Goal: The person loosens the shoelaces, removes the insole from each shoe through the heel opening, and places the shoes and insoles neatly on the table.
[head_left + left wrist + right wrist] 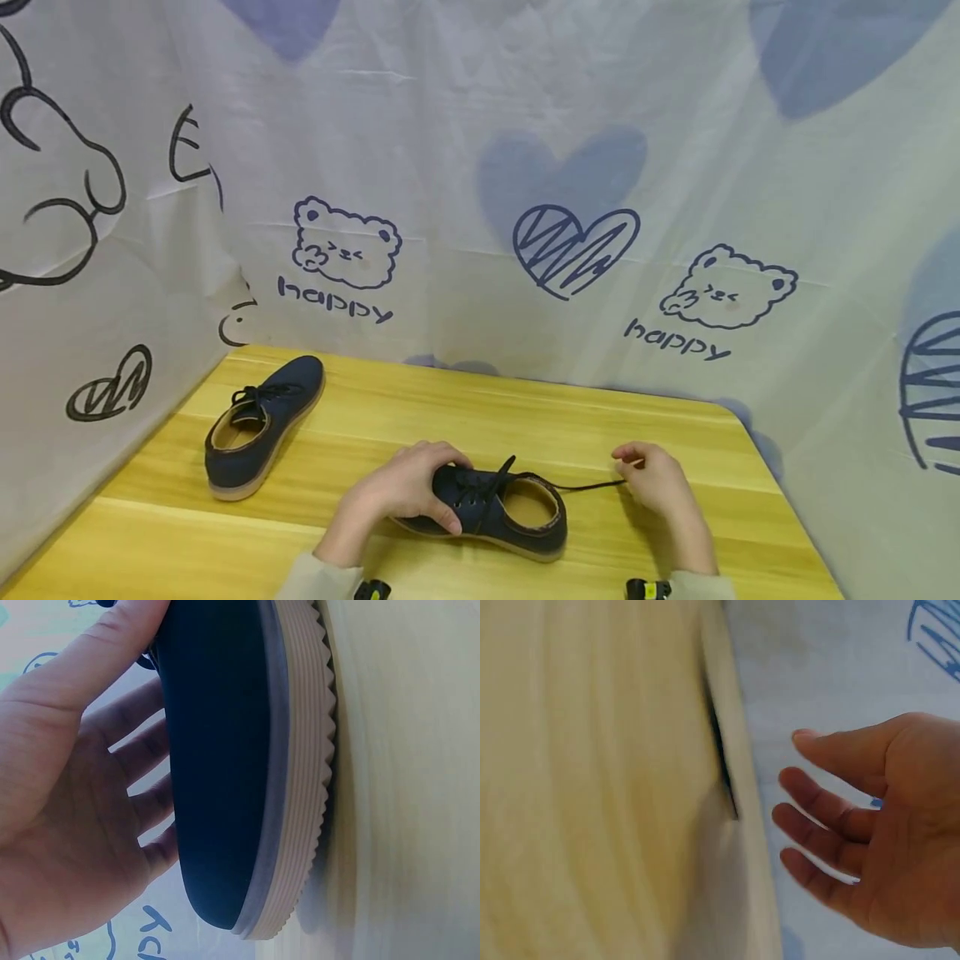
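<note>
A navy lace-up shoe (491, 523) with a tan sole stands near the front middle of the table, its toe to the left. My left hand (408, 483) grips its front part, thumb on the near side and fingers over the far side. The left wrist view shows the navy upper (221, 765) between thumb and fingers. One dark shoelace (588, 487) stretches right from the shoe. Beside its end is my right hand (663, 487). In the right wrist view, the loosely bent fingers are apart from the lace (720, 750) and hold nothing.
A matching navy shoe (251, 465), its lace tied in a bow, stands at the back left of the wooden table (405, 400). White printed cloth (450, 250) hangs behind the table and along its sides.
</note>
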{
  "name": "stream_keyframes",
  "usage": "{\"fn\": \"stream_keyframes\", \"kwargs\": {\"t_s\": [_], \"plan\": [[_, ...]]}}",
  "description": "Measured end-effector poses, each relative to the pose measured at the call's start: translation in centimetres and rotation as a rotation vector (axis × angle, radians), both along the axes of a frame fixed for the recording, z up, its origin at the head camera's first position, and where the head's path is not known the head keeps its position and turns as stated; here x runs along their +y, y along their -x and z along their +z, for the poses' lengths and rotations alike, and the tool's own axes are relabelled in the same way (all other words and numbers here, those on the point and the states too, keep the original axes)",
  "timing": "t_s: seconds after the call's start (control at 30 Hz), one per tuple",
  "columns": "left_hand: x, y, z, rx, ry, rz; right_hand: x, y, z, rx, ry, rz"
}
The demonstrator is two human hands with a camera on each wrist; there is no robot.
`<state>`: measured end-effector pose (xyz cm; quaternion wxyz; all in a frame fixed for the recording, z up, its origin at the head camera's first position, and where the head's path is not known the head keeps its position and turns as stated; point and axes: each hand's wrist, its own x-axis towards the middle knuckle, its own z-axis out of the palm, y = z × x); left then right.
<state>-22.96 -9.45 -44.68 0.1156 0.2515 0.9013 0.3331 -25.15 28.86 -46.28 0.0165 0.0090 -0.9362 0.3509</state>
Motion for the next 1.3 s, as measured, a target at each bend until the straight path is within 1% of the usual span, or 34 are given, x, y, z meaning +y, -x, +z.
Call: {"fn": "stream_keyframes", "kwargs": {"t_s": [0.1, 0.23, 0.3, 0.37, 0.47, 0.57, 0.63, 0.73, 0.87, 1.1, 1.2, 1.3], "plan": [[-0.1, 0.0, 0.2, 0.007, 0.007, -0.001, -1.0, -0.2, 0.8, 0.039, 0.109, -0.007], [0.0, 0.0, 0.4, 0.01, 0.006, -0.013, -2.9, -0.4, 2.5, 0.096, 0.318, -0.015], [0.1, 0.0, 0.4, 0.01, 0.001, -0.016, -4.0, -0.6, 3.2, 0.105, 0.387, 0.009], [0.1, 0.0, 0.4, 0.01, -0.002, -0.014, -5.1, -0.8, 3.6, 0.095, 0.412, 0.052], [0.1, 0.1, 0.3, 0.016, -0.001, -0.012, -6.6, -1.1, 3.7, 0.072, 0.398, 0.142], [0.0, 0.2, 0.1, 0.018, 0.01, -0.015, -8.0, -1.3, 3.3, 0.043, 0.353, 0.24], [0.0, 0.2, 0.0, 0.016, 0.011, -0.015, -8.8, -1.4, 3.0, 0.03, 0.318, 0.291], [0.0, 0.4, -0.1, 0.016, 0.005, -0.013, -9.9, -1.6, 2.8, 0.04, 0.248, 0.347], [-0.1, 0.5, -0.2, 0.028, 0.004, -0.018, -11.0, -1.8, 2.7, 0.069, 0.184, 0.391], [0.1, 0.5, -0.2, 0.033, 0.013, -0.022, -11.9, -2.4, 2.7, 0.1, 0.141, 0.444], [0.1, 0.4, -0.2, 0.022, 0.002, -0.019, -12.1, -2.6, 2.8, 0.117, 0.134, 0.448], [0.0, 0.4, -0.2, 0.018, -0.004, -0.016, -12.4, -2.8, 3.0, 0.119, 0.138, 0.429]]}}
